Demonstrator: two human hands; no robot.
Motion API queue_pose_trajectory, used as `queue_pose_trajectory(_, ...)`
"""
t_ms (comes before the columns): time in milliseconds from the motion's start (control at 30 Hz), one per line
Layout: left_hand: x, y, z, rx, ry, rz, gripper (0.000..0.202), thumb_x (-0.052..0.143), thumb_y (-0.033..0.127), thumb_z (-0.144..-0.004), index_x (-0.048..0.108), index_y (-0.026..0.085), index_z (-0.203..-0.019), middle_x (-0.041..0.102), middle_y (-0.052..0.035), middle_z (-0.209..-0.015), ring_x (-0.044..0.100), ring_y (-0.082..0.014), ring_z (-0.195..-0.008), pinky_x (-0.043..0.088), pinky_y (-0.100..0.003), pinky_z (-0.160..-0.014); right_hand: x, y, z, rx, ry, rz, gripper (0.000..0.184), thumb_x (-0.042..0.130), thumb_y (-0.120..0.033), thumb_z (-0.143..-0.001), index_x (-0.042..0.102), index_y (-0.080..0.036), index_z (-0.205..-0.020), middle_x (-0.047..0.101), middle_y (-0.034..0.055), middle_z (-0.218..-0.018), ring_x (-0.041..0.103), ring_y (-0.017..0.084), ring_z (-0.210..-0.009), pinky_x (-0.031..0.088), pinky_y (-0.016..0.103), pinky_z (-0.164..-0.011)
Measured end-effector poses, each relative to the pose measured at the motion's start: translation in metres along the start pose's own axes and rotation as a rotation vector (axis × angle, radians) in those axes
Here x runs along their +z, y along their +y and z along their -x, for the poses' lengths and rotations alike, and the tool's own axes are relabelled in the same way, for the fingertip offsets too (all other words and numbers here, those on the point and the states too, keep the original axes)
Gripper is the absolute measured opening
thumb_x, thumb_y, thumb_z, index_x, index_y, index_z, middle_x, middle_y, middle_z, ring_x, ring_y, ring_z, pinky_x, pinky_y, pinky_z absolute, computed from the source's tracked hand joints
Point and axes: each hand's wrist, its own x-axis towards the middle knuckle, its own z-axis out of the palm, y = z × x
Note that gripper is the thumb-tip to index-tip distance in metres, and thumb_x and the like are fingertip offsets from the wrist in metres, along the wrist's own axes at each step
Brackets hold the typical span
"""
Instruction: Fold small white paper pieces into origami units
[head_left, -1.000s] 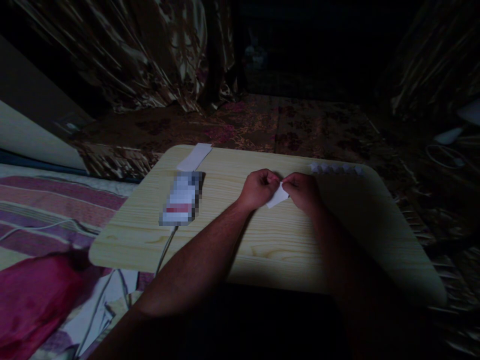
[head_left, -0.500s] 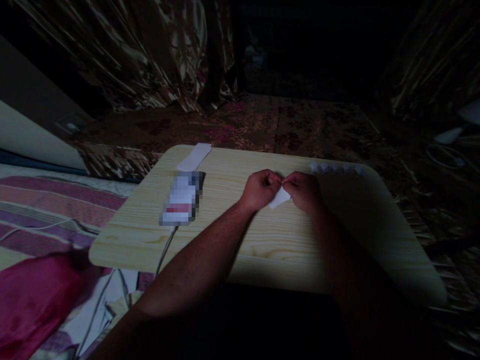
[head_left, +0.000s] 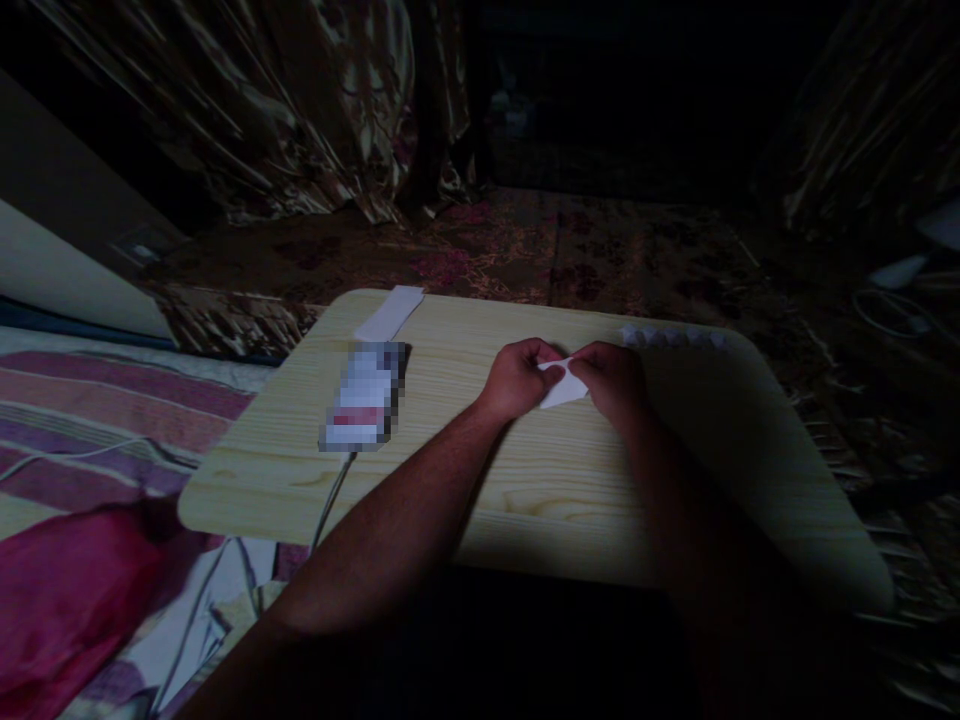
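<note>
A small white piece of paper is pinched between both my hands above the middle of a light wooden table. My left hand has its fingers curled on the paper's left edge. My right hand grips the paper's right side with closed fingers. The part of the paper inside the fingers is hidden.
A blurred-out phone lies at the table's left with a cable running off the near edge. A white paper strip lies at the far left corner. Several small folded white pieces line the far right edge. Striped bedding lies to the left.
The paper has turned slightly and sits a bit higher between my fingers; both hands have stayed in place, with the right fingers shifted over it.
</note>
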Motion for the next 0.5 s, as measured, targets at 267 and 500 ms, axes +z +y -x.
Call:
queue_pose_trajectory(267, -0.0002, -0.0001, -0.0009, 0.013, -0.034, 0.088, 0.019, 0.071, 0.022, -0.068, 0.063, 0.015, -0.084, 0.063, -0.0001, -0.072, 0.053, -0.009, -0.057, 0.041, -0.021, -0.053, -0.0009, -0.0021, -0.0003, -0.001, 0.01, 0.016, 0.019, 0.058, -0.028, -0.073, 0.072, -0.016, -0.074, 0.066, 0.0013, -0.062, 0.059, 0.015, -0.058, 0.041, 0.025, -0.054)
queue_pose_trajectory(500, -0.0006, 0.0001, -0.0009, -0.003, -0.041, 0.107, 0.021, 0.072, 0.022, -0.067, 0.062, 0.015, -0.084, 0.062, 0.0, -0.07, 0.052, -0.009, -0.055, 0.039, -0.021, -0.051, -0.0007, -0.0031, -0.0009, 0.025, -0.003, -0.033, 0.02, 0.059, -0.026, -0.072, 0.074, -0.015, -0.078, 0.069, 0.0029, -0.065, 0.061, 0.015, -0.06, 0.042, 0.024, -0.052)
